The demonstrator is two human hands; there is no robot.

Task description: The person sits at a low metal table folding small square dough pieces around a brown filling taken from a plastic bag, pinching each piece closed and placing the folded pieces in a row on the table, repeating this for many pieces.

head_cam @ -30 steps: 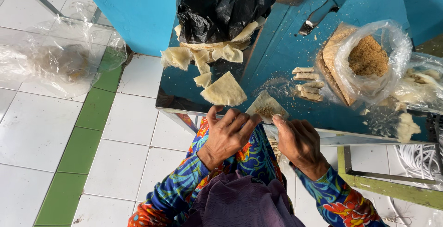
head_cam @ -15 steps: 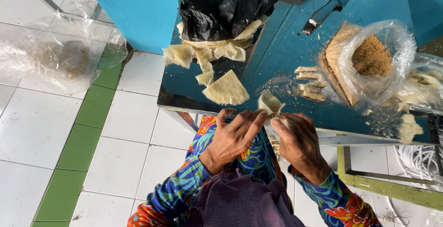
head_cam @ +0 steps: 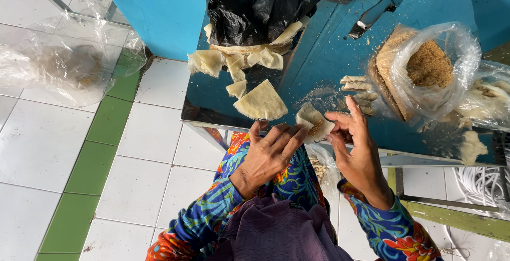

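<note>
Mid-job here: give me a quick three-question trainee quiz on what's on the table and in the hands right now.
1. True or false: both hands hold the filled wrapper.
2. What covers the top of the wrapper stack? A) black plastic bag B) metal lid C) towel
3. Which of the person's hands is nearer the rolled pieces?

Key:
1. True: left hand and right hand pinch it from either side, brown filling showing.
2. A, the black plastic bag.
3. The right hand.

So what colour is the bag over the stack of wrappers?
Black bag, glossy, seen clearly in the head view.
</note>
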